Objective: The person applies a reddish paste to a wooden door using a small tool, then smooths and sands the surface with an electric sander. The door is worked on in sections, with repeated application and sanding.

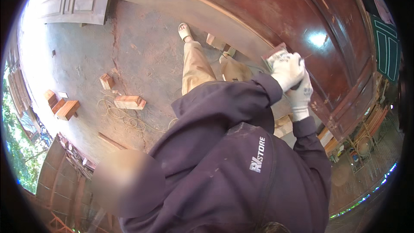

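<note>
Both hands are together on the near edge of a large reddish-brown wooden door panel (267, 15), wearing white work gloves with grey print. My left hand (284, 68) is closed round what looks like a sander, with a flat reddish-brown pad (274, 51) sticking out ahead of the fingers. Just behind and to the right, my right hand (300, 92) is closed too, against the left hand and a dark part of the same tool. The gloves hide most of its body. A glossy patch of light lies on the panel beyond the hands.
Wooden blocks (129, 102) and a loose yellowish cord (125, 118) lie on the stained floor. More blocks (68, 109) stand farther left. Another panelled door (75, 0) is at far left, a dark green one (385, 47) at right. Wood blocks (217, 42) sit beneath the panel.
</note>
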The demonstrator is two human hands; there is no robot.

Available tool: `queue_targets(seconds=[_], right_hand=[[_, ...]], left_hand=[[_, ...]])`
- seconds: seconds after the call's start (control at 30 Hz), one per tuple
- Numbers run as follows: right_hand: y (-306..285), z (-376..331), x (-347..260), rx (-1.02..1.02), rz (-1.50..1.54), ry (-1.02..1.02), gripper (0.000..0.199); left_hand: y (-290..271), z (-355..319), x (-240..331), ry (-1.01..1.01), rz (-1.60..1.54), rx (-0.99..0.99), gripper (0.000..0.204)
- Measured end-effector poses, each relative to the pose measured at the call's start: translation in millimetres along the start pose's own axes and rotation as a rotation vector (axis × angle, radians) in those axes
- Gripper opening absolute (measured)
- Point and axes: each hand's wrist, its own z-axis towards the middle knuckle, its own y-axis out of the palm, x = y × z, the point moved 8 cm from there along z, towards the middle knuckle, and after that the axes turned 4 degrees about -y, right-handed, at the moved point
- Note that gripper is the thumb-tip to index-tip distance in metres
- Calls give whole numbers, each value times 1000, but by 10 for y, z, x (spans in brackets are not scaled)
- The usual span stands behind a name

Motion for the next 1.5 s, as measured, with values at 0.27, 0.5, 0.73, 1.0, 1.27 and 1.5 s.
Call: queue_targets(seconds=[0.27,0.5,0.73,1.0,1.27,1.5], right_hand=[[484,1266,-1835,-11,0,-300,72],[1116,2221,-3402,10,-25,-418,45],[1652,2561,-4491,62,-63,-480,52],[920,1417,-2747,-67,29,-450,49],[358,187,-912,-17,-6,-354,86],[451,325,-996,-111,55,-386,93]], left_hand=[[-2197,624,-356,-116,-118,100,36],[-4050,1384,-1236,165,-176,246,38],[-5352,1687,-2203,-259,-775,185,34],[-3212,610,-1018,56,-1,293,34],[-1274,-232,-187,21,-41,236,30],[-1535,-222,-189,-24,-86,181,37]])
